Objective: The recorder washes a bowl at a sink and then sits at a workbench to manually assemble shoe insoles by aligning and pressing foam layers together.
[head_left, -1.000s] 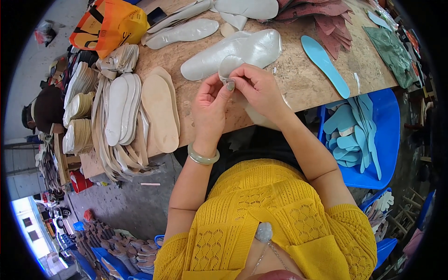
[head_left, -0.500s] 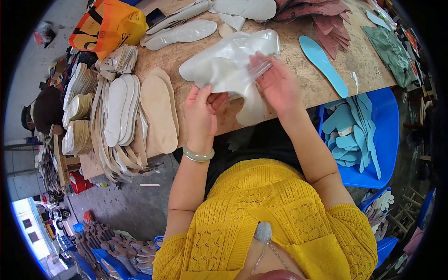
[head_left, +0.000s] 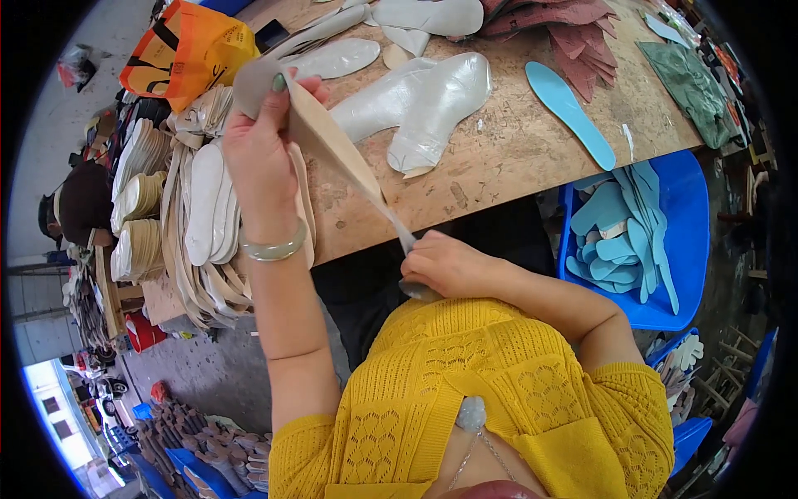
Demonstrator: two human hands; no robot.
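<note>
My left hand (head_left: 264,166) is raised over the table's left part, thumb and fingers closed on a beige insole (head_left: 320,129) that is tilted on edge. A narrow pale strip (head_left: 397,223), which looks like film, stretches from its lower end to my right hand (head_left: 449,264). That hand is a closed fist near my waist, gripping the strip, with a greyish end showing below it. Two shiny, film-covered insole-shaped pieces (head_left: 440,112) lie crossed on the table beyond my hands. Whether the strip is still joined to the insole all along its length I cannot tell.
Stacked white insoles (head_left: 204,208) stand at the left of the wooden table (head_left: 357,212), below an orange bag (head_left: 195,50). A blue insole (head_left: 573,116) lies at right, near reddish sheets (head_left: 573,41). A blue bin (head_left: 686,241) holds several blue insoles.
Both hands were together over the shiny pieces. The left hand has moved up and left with a beige insole; the right has drawn back toward my waist, stretching the strip.
</note>
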